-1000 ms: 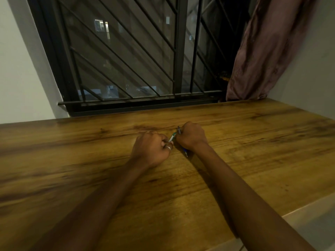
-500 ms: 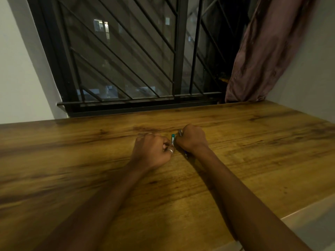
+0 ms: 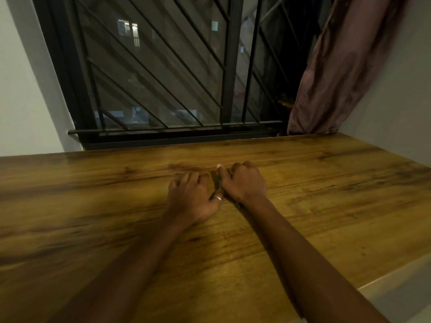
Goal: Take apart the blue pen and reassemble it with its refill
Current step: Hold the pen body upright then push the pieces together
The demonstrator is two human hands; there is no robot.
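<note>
Both bare forearms lie on the brown wood-grain tabletop (image 3: 326, 183), and the two hands meet knuckle to knuckle near its middle. The left hand (image 3: 193, 197), with a thin silver ring (image 3: 218, 198) on one finger, rests palm down with its fingers curled loosely; whether they pinch anything cannot be told, since a thin dark line just beside the ring could be a pen part or only shadow. The right hand (image 3: 245, 181) is bunched into a fist with its fingers closed, thumb stretched forward along the inner side.

A slim dark sliver of the blue pen (image 3: 219, 183) shows in the narrow gap between the hands, pressed against the inner edge of the right fist. Its long axis runs roughly away from the person, from the wrists toward the fingertips, parallel to the right thumb. A small dark tip (image 3: 237, 203) also pokes out below the heel of the right hand; it may be the pen's other end. No blue colour is readable in this dim light.

The right hand is plainly the one holding the pen, so the left would have to reach sideways across the gap to grip the exposed stretch and pull or twist along that axis. How far the dismantling has gone is hidden.
</note>
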